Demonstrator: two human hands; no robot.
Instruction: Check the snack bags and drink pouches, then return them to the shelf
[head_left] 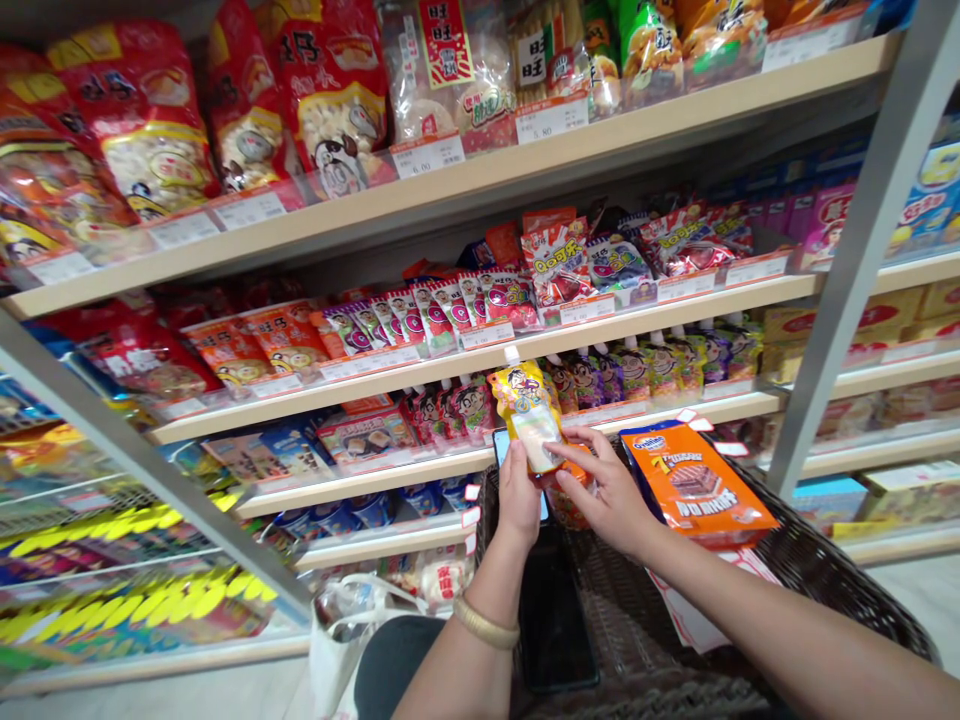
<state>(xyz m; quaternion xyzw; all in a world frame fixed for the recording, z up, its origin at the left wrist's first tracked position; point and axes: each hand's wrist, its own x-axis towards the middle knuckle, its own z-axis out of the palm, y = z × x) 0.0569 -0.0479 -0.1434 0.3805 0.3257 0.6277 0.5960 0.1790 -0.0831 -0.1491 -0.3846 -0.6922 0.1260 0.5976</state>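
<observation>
My left hand (519,498) is closed around the lower left side of a yellow spouted jelly pouch (531,410) with a white cap and a cartoon child on its front. Behind that hand show the edges of a phone (502,448) with a lit screen; whether the hand grips it too is unclear. My right hand (607,488) reaches in from the right, fingers stretched out, fingertips touching the pouch's lower front. Beneath the right fingers, partly covered, is an orange package (568,503).
Below my hands is a dark wicker basket (840,590) holding an orange Ovaltine packet (690,478) and a black phone (556,620). Ahead, shelves carry snack bags and a row of spouted pouches (660,368). A metal post (847,270) stands right; a white bag (337,640) is lower left.
</observation>
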